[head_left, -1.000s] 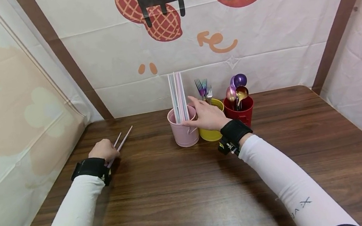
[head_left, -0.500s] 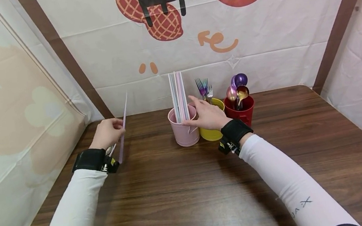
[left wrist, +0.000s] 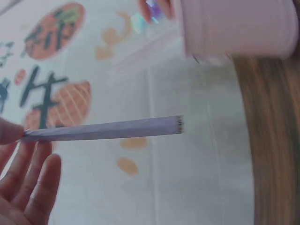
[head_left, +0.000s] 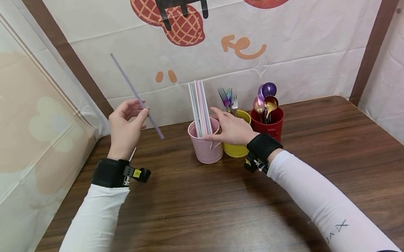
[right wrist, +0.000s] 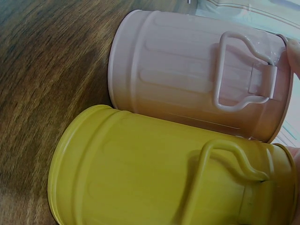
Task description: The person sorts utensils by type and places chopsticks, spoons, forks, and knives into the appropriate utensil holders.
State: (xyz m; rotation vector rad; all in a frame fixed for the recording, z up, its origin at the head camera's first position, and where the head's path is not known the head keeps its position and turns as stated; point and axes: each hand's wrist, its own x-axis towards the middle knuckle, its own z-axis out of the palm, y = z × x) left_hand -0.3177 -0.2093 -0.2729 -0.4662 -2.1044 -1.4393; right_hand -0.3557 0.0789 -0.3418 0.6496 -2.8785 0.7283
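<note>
My left hand [head_left: 125,127] pinches a lilac chopstick [head_left: 129,82] between thumb and fingertips, raised and slanting before the back wall. In the left wrist view the squared end of the chopstick [left wrist: 140,128] points toward the pink bucket. Another pale chopstick [head_left: 133,153] lies on the table, mostly hidden behind my left wrist. The pink bucket [head_left: 207,150] holds several upright chopsticks [head_left: 200,105]. My right hand [head_left: 234,129] rests at its right side, thumb at the front rim and fingers extended toward the back. In the right wrist view, fingertips show right at the pink rim.
A yellow bucket [head_left: 235,150] with several forks [head_left: 226,96] stands close beside the pink one, partly behind my right hand. Right of it is a red bucket [head_left: 276,121] with several spoons [head_left: 268,89]. A printed cloth wall [head_left: 138,109] borders the wooden table [head_left: 206,219].
My left hand has risen from the table with one lilac chopstick and moved right. That chopstick has swung from leaning right to leaning left. The right hand has stayed at the bucket.
</note>
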